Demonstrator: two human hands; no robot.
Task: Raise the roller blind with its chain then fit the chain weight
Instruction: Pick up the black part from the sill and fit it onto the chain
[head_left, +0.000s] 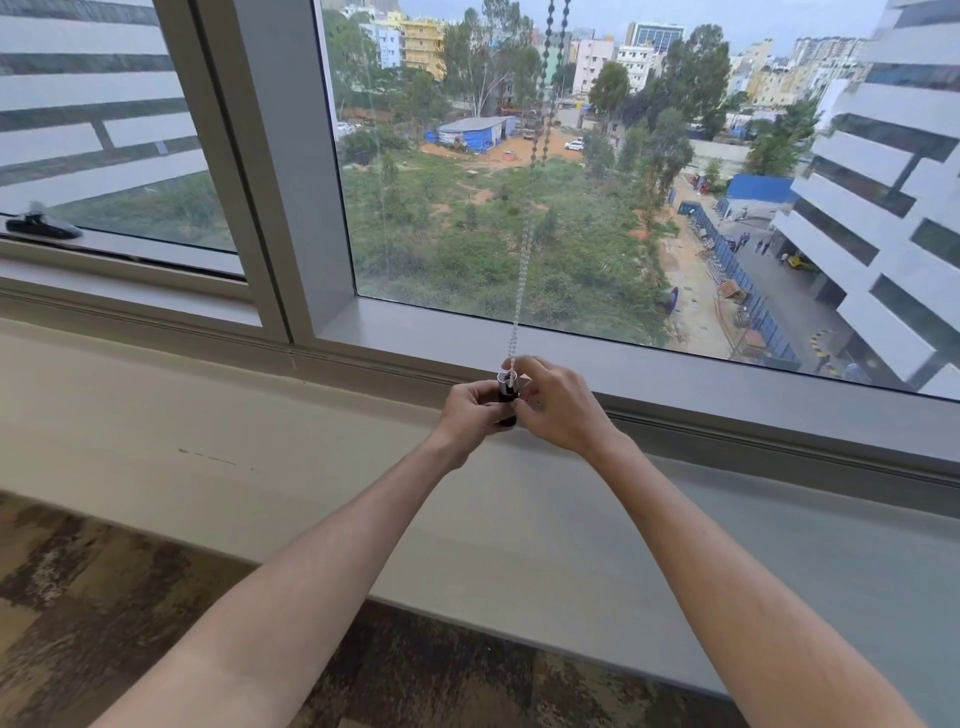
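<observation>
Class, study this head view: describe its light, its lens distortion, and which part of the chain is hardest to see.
Head view: soft overcast daylight, no hard shadows; the wide lens bends the window frame; the pale chain fades against greenery above both hands.
</observation>
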